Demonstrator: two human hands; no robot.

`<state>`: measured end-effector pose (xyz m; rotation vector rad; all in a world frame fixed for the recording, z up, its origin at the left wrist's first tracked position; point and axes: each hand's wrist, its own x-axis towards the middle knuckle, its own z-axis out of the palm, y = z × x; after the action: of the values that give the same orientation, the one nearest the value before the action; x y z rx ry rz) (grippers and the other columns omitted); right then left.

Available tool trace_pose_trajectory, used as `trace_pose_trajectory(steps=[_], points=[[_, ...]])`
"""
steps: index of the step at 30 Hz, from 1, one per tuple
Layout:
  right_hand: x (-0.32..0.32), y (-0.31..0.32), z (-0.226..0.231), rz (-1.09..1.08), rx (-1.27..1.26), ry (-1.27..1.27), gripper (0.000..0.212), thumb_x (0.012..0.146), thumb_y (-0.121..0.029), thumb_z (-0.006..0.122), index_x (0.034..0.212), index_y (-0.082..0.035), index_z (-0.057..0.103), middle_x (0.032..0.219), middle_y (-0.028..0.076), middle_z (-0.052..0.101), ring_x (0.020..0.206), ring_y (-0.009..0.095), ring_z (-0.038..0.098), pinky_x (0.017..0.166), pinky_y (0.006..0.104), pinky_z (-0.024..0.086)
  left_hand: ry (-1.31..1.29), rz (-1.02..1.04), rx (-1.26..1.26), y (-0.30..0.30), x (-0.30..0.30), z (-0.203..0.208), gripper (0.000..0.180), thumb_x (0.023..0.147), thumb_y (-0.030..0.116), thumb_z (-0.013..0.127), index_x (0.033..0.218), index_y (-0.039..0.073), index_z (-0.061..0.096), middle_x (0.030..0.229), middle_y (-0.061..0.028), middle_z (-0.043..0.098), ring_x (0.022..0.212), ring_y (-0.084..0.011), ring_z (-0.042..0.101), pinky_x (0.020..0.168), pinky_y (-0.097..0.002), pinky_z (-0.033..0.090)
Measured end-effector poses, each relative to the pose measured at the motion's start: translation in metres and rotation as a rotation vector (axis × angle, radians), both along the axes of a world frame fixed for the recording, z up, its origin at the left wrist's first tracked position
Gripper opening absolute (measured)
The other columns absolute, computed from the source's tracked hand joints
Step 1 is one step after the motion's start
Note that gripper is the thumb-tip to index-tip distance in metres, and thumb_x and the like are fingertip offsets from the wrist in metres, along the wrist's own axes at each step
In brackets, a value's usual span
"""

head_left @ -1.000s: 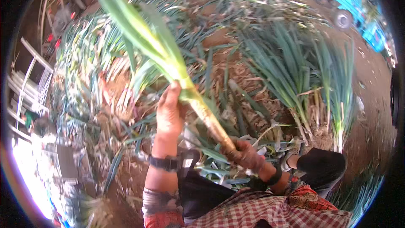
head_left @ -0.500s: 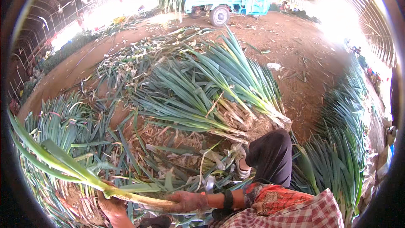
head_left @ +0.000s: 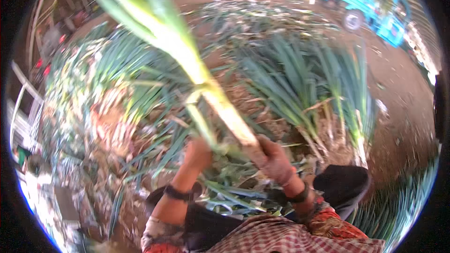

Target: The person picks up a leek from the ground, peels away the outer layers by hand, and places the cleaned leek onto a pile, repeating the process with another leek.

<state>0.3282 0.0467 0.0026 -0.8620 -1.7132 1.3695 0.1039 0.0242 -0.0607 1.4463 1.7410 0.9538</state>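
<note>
A long, thick green onion (head_left: 225,105) slants up and leftward in front of me, its pale stalk low and its green leaves at the upper left, blurred. My right hand (head_left: 276,164) is closed around the root end of the stalk. To its left, my left hand (head_left: 198,153), smeared by motion, is closed on an outer leaf (head_left: 200,117). That leaf is bent down from the middle of the stalk, its upper end still attached. Loose leaves and peelings (head_left: 234,197) lie under both hands.
Bundled green onions with roots toward me lie ahead right (head_left: 295,75). Another pile of green onions (head_left: 126,84) is at the left, and more (head_left: 398,211) at the lower right. A blue three-wheeled truck (head_left: 370,7) stands at the far right on bare soil. My bent knee (head_left: 344,182) is beside my right hand.
The view has turned left. The green onion has swung from nearly level to steeply raised. My left hand has left the stalk and now pulls an outer leaf downward; my right hand keeps the root end.
</note>
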Motion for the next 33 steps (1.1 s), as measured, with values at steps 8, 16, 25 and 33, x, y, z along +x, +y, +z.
trace_pose_trajectory(steps=[8, 16, 25, 33], points=[[-0.012, -0.035, -0.042, -0.048, -0.083, -0.234, 0.022, 0.081, -0.022, 0.060, 0.087, -0.002, 0.057, 0.062, 0.004, 0.053, 0.057, 0.008, 0.047, 0.051, 0.0252, 0.041, -0.723, 0.206, 0.564, 0.013, 0.001, 0.080, 0.039, 0.079, 0.018, 0.063, 0.108, -0.005, 0.050, 0.097, -0.0020, 0.055, 0.083, -0.0063, 0.048, 0.074, -0.0208, 0.040], [-0.019, -0.031, -0.053, -0.115, 0.199, -0.407, 0.023, 0.080, -0.026, 0.059, 0.084, -0.003, 0.055, 0.063, 0.011, 0.056, 0.053, 0.024, 0.055, 0.049, 0.0339, 0.042, -0.009, 0.569, 0.375, 0.002, -0.011, 0.072, 0.018, 0.075, 0.014, 0.065, 0.080, -0.001, 0.058, 0.065, -0.0075, 0.060, 0.056, -0.0125, 0.054, 0.054, -0.0260, 0.043], [-0.024, -0.011, -0.096, -0.178, 0.450, -0.499, 0.018, 0.083, -0.026, 0.051, 0.086, -0.009, 0.053, 0.083, 0.008, 0.059, 0.071, 0.022, 0.058, 0.062, 0.0328, 0.044, 0.332, -0.304, 0.757, -0.015, 0.070, 0.051, 0.015, 0.069, 0.004, 0.058, 0.084, 0.006, 0.057, 0.073, -0.0081, 0.057, 0.067, -0.0285, 0.057, 0.057, -0.0345, 0.049], [-0.016, -0.002, -0.077, 0.012, -0.364, 0.335, 0.036, 0.077, -0.002, 0.058, 0.112, 0.003, 0.049, 0.100, 0.006, 0.057, 0.088, 0.010, 0.054, 0.077, 0.0256, 0.045, -0.456, 0.061, 0.225, -0.009, 0.014, 0.075, 0.031, 0.085, 0.032, 0.054, 0.092, 0.002, 0.061, 0.076, -0.0050, 0.061, 0.071, -0.0130, 0.058, 0.061, -0.0244, 0.047]])
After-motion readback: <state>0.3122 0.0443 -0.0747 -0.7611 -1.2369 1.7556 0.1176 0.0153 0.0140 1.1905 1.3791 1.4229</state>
